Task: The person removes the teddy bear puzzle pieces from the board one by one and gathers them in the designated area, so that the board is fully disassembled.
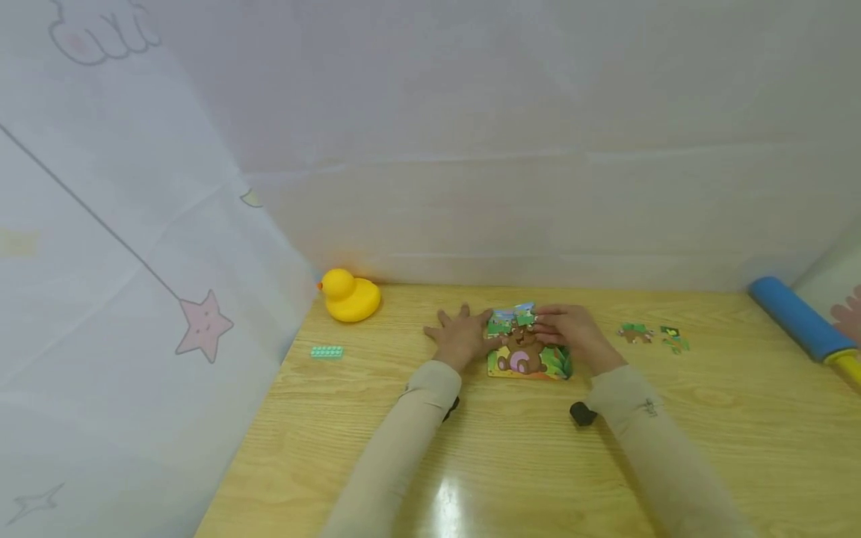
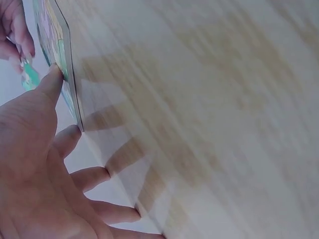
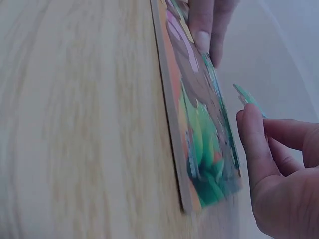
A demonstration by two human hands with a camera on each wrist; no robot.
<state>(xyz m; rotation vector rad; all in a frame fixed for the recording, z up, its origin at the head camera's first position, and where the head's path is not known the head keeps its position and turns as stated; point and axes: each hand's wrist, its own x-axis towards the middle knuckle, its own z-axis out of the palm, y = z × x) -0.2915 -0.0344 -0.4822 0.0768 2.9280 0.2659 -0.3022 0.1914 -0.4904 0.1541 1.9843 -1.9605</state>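
Note:
A bear jigsaw puzzle (image 1: 521, 362) lies on the wooden table between both hands, most of its picture filled in. My left hand (image 1: 461, 338) is spread flat at its left edge; in the left wrist view the thumb (image 2: 52, 82) presses on the board while the other fingertips touch the tabletop. Over the puzzle's upper right, my right hand (image 1: 575, 335) pinches a green puzzle piece (image 3: 244, 94) between thumb and fingers. That piece is tilted and held above the board in the right wrist view. The right hand covers part of the puzzle's right side in the head view.
Loose puzzle pieces (image 1: 635, 333) lie to the right of the puzzle. A yellow rubber duck (image 1: 352, 300) and a mint-green studded block (image 1: 326, 352) are on the left. At the far right lies a blue and yellow tube (image 1: 800, 317). Pale cloth (image 1: 471, 217) hangs behind the table.

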